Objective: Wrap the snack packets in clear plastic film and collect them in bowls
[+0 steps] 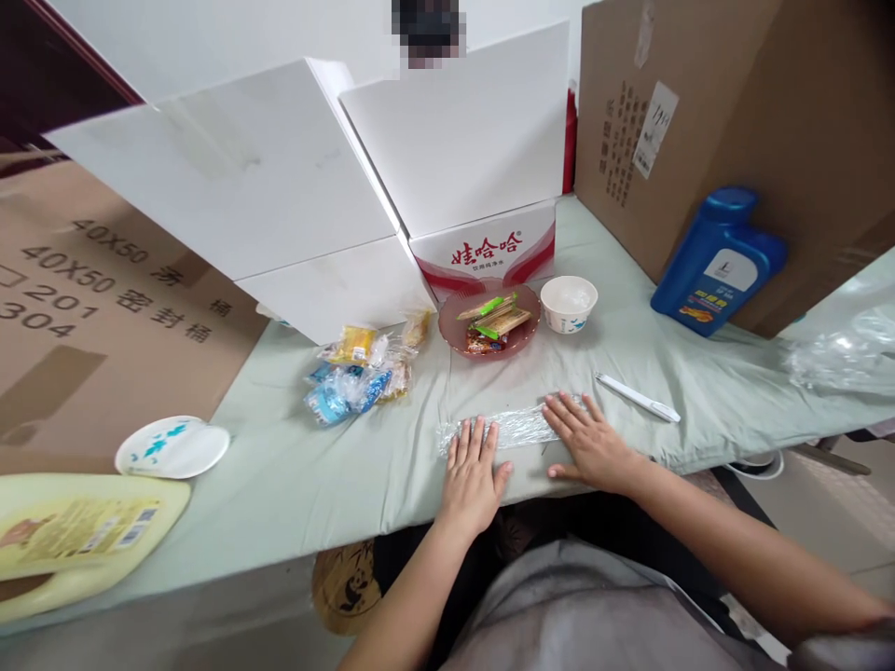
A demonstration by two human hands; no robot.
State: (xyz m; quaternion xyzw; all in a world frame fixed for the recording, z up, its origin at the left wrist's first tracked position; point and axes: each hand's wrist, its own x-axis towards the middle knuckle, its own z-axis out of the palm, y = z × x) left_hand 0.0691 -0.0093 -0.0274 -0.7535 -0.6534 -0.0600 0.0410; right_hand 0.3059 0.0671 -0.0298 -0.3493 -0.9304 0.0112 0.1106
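Observation:
A strip of clear, crinkled plastic wrap (pixel 521 429) lies flat near the table's front edge. On its left end rests my left hand (pixel 474 475), palm down with fingers stretched out. My right hand (pixel 587 443) presses on the right end, fingers spread and the thumb pointing left. A white pen-shaped cutter or pen (pixel 638 397) lies just beyond my right hand. Behind the wrap stands a pinkish see-through bowl (pixel 454 337) with green-and-tan packets (pixel 500 317) in it. Beside it is a white paper cup (pixel 569 306) holding something clear.
Several wrapped snacks (pixel 356 373) are piled left of the bowl. A blue bottle (pixel 720 266) leans by a large carton (pixel 650 121) at right. White boxes (pixel 454 140) stand at the back. To the left are a tipped paper bowl (pixel 172 445) and a yellow jug (pixel 76 536).

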